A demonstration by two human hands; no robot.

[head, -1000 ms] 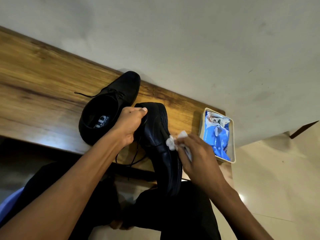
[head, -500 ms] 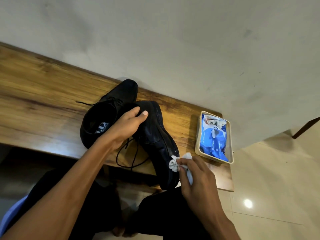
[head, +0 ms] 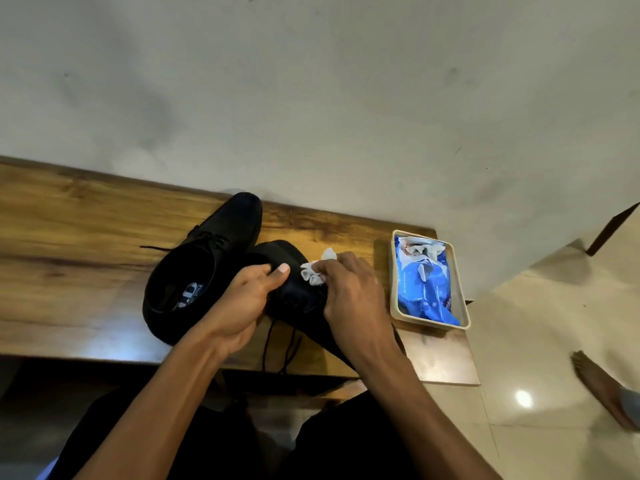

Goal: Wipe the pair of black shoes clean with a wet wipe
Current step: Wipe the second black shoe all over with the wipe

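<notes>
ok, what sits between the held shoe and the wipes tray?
Head view: only the right hand with the wet wipe, over bare tabletop.

One shoe (head: 194,271) stands on the table (head: 69,244), just left of the left hand (head: 242,299). The second shoe (head: 298,299) lies between both hands, its laces (head: 277,348) hanging below them. The wipe (head: 317,270) sits on it, under the right hand (head: 349,292). Right of that hand, a tray (head: 394,306) holds the wipe pack (head: 424,282). The wall (head: 311,98) stands behind everything.
</notes>
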